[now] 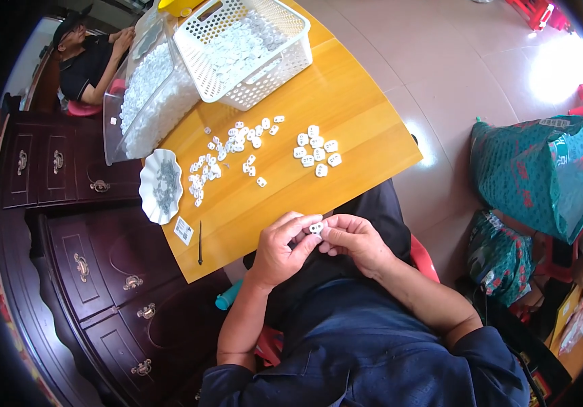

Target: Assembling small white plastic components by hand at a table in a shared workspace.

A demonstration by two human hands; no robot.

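Observation:
Between my fingertips, just past the table's near edge, is a small white plastic piece (316, 229) with two dark round holes. My left hand (278, 249) pinches it from the left. My right hand (360, 245) closes on its other side, thumb and forefinger against it. On the wooden table (345, 78) ahead lie a loose scatter of similar small white pieces (236, 139) and, to the right, a group of slightly larger white pieces (317, 150). A scalloped white dish (147, 193) holds small greyish parts too fine to make out. Near it lie a thin black stick (200, 243) and a white card (183, 230).
A perforated white basket (254, 91) of white pieces stands at the far side, beside a clear bin (111, 139) of bagged pieces. A dark drawer cabinet (94, 261) borders the left. Teal bags (542, 176) sit at the right. Another person (84, 71) sits far left.

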